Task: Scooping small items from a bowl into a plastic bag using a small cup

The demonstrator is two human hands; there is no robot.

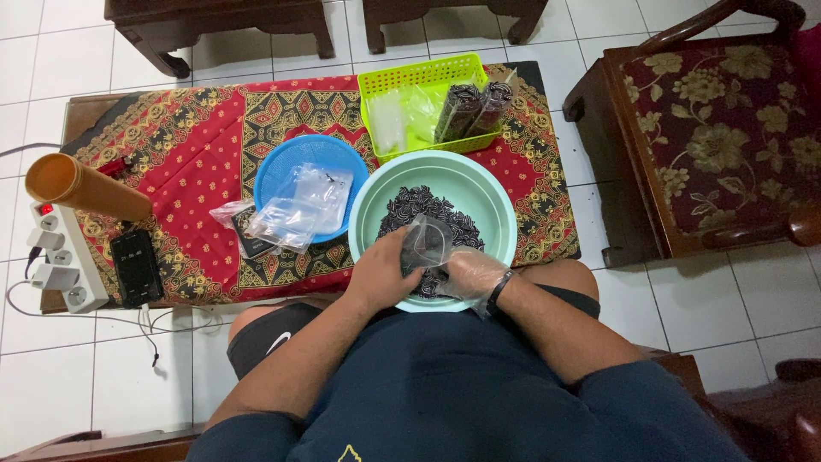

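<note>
Between both hands, over the mint bowl (pixel 496 184), a clear bag (pixel 425 241) is pinched open by the left hand (pixel 380 272) while the gloved right hand (pixel 469 272), curled, seemingly loads dark pieces (pixel 419 204); filling needs steadiness.

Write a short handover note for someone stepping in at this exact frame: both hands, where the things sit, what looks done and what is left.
Left hand: bare, gripping a small clear bag over the mint-green basin.
Right hand: in a thin plastic glove, at the bag's mouth, down in the dark snack pieces heaped in the basin.
Blue bowl: holds a pile of empty clear bags.
Yellow-green basket: two filled dark packs stand in it, beside more clear plastic.
Done: two packs filled.
Left: the basin is far from emptied, many bags unused, and the bag in hand is not yet full.
</note>
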